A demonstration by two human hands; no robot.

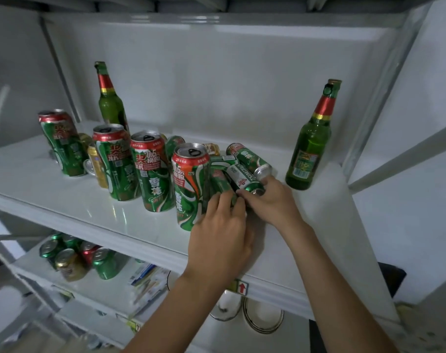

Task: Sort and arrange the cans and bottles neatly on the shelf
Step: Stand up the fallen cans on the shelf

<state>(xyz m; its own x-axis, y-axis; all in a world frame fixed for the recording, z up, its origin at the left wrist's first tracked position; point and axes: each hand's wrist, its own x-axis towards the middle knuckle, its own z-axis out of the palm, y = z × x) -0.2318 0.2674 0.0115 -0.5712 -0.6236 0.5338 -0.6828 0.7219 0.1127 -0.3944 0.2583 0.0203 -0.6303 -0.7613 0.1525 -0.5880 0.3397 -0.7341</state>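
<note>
Left hand (pixel 220 229) fingers wrap a tall can (pixel 191 184); right hand (pixel 270 200) fingers pinch a lying can (pixel 245 178) on the shelf (pixel 89 205).

Looked like a storeroom or home storage nook: white metal shelving unit (pixel 115 212), loose beer cans (pixel 150 171), bowls (pixel 262 317) stashed at 6 o'clock.
</note>
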